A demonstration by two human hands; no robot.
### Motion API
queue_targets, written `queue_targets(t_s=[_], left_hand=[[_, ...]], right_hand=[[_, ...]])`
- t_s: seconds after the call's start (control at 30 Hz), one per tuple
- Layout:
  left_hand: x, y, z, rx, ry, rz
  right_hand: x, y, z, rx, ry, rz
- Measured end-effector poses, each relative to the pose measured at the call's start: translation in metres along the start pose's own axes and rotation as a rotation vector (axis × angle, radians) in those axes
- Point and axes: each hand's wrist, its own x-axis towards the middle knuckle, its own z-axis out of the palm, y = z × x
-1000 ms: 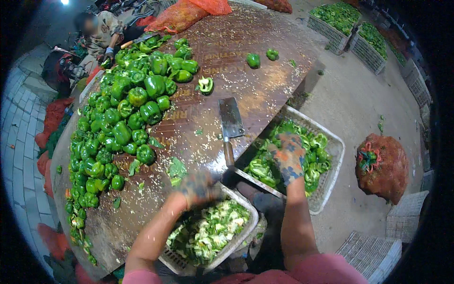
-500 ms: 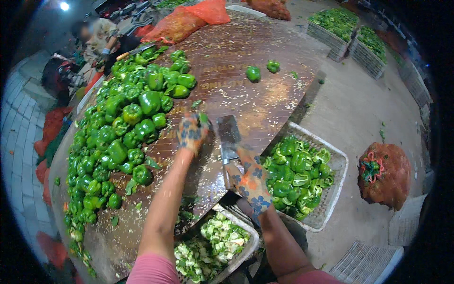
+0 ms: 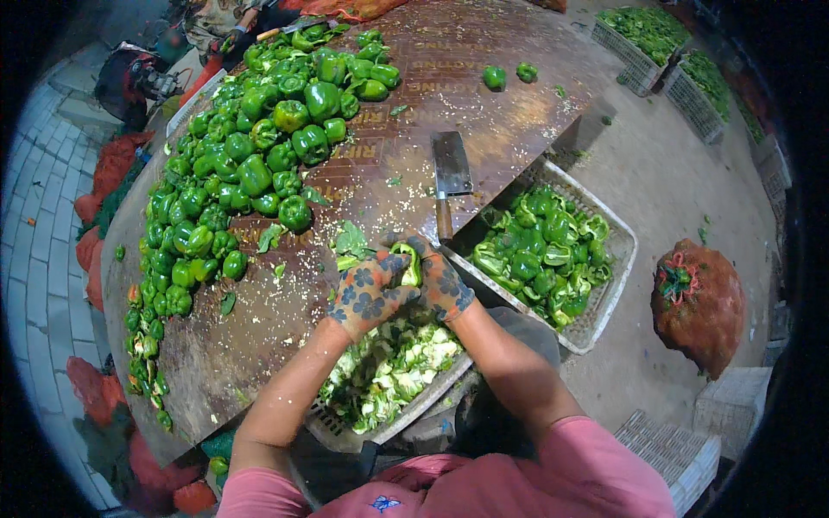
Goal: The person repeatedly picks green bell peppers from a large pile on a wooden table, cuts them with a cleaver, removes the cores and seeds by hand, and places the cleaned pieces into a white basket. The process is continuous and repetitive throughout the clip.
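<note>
From the head camera, our two hands, in flower-patterned gloves, meet around a cut green pepper [image 3: 410, 266] above the near edge of a brown tabletop [image 3: 259, 363]; every clock direction below is read from that pepper. Our left hand [image 3: 367, 293] grips it from the 8 o'clock side, fingers bent, the thumb against the lower end. Our right hand [image 3: 445, 281] closes in from 4 o'clock with its fingers curled about the far side. We cannot tell exactly which fingertips pinch the piece, as the pepper and gloves hide some of them.

At 6 o'clock, just below our hands, a crate [image 3: 420, 406] holds pale cores and trimmings. At 3 o'clock a second crate [image 3: 615, 272], beside the table, is heaped with cut green peppers. A cleaver [image 3: 452, 164] lies flat at 1 o'clock, its wooden handle pointing back toward us near our right hand. Farther out in the same direction, two whole peppers [image 3: 494, 78] sit apart on the board.

Toward 10 o'clock spreads a large pile of whole green peppers [image 3: 254, 175], and a loose leaf [image 3: 350, 242] lies just beside our left hand. Pale seeds [image 3: 344, 216] dot the tabletop. At 11 o'clock a second person's arm [image 3: 246, 19] shows past the pile, near a wooden-handled knife [image 3: 269, 34]. A red mesh sack [image 3: 698, 311] stands on the floor just past 3 o'clock.
</note>
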Motion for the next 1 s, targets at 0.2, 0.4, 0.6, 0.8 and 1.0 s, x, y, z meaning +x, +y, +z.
queue_targets(t_s=[0.2, 0.4, 0.6, 0.8, 1.0], left_hand=[[-0.013, 0.018, -0.002, 0.177, -0.053, 0.080], [-0.004, 0.029, 0.030, 0.108, 0.131, 0.015], [-0.020, 0.030, 0.074, 0.155, 0.008, -0.167], [-0.062, 0.013, 0.090, -0.089, 0.066, -0.194], [-0.059, 0.031, 0.126, -0.324, -0.069, -0.383]], right_hand=[[-0.018, -0.009, 0.002, -0.922, -0.333, -0.655], [-0.019, 0.001, -0.023, 0.469, -0.066, -0.232], [-0.098, -0.141, -0.079, -1.552, 0.633, -0.275], [-0.117, -0.110, -0.305, -1.560, 1.478, 0.152], [0.028, 0.000, -0.288, -1.351, 1.457, -0.052]])
